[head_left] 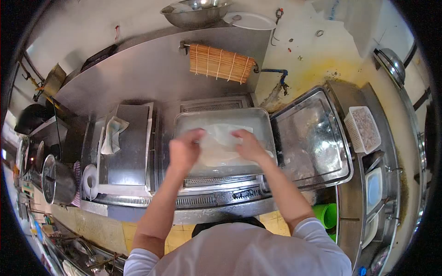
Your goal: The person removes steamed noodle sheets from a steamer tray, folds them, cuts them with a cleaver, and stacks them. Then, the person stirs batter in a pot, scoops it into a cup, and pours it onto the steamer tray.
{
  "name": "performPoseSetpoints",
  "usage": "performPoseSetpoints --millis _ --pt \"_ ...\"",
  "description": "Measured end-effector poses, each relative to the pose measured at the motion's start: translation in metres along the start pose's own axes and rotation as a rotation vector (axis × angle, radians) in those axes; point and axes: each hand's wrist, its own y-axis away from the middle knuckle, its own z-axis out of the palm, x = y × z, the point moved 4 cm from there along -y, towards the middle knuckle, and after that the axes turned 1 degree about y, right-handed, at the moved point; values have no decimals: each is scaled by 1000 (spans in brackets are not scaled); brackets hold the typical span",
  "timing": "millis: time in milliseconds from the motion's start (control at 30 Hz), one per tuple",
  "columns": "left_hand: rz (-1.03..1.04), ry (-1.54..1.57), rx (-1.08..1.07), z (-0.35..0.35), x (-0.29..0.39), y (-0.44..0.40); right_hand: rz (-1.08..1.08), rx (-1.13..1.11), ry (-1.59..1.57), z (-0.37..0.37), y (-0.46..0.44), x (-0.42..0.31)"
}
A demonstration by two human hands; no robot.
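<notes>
A shallow metal tray lies in front of me with a thin, whitish, translucent sheet in it. Part of this soft sheet rises in folds between my two hands. My left hand is at the sheet's left side, thumb and fingers pinched at its edge. On the opposite side, my right hand pinches the sheet with its fingertips. Both hands are somewhat blurred by motion. What the sheet is made of cannot be made out.
Right of the tray, a large metal tray leans at an angle. A white basket stands beyond it. To the left are a metal lid with a cloth and a steel pot. A bamboo mat hangs behind.
</notes>
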Motion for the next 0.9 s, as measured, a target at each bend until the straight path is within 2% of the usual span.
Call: performPoseSetpoints --millis 33,67,133,200,267,367,433,500,533,600,667,733,767,800,833,867,900 --pt "81 22 -68 22 16 3 -55 56 -283 7 -11 -36" --pt "5 -59 -177 26 41 -3 30 -80 -299 17 -13 -48" --pt "166 -104 -57 7 45 -11 203 -347 -331 34 -6 -55" --pt "-25 10 67 -48 14 -21 246 -184 -95 33 13 34" --pt "-211 -39 220 -86 -9 -23 327 -86 130 3 37 118" --pt "-118 -98 127 -45 -41 -2 300 -330 536 -26 28 112" --pt "2 -148 0 3 -5 6 -25 -26 237 -9 8 47" --pt "70 -76 -72 29 35 0 7 9 -362 6 -11 -53" --pt "105 -40 -109 31 49 -5 160 -169 -561 21 -12 -70" --pt "53 -148 -37 -17 35 -23 238 -338 -238 39 3 -26" --pt "-83 93 210 -68 -21 -29 230 -30 -28 24 22 80" --pt "-143 2 184 -69 -27 -20 337 -58 210 -18 36 123" --pt "-177 -44 168 -68 -31 -12 267 -85 279 -19 30 118" --pt "-147 -111 125 -44 -50 -1 196 -111 348 -21 21 105" --pt "-83 -163 46 -20 -37 3 123 -133 419 -23 13 87" --pt "69 -204 13 5 -17 5 18 -16 229 -17 1 44" --pt "57 -90 -35 25 1 4 -86 96 37 -4 -12 -8"
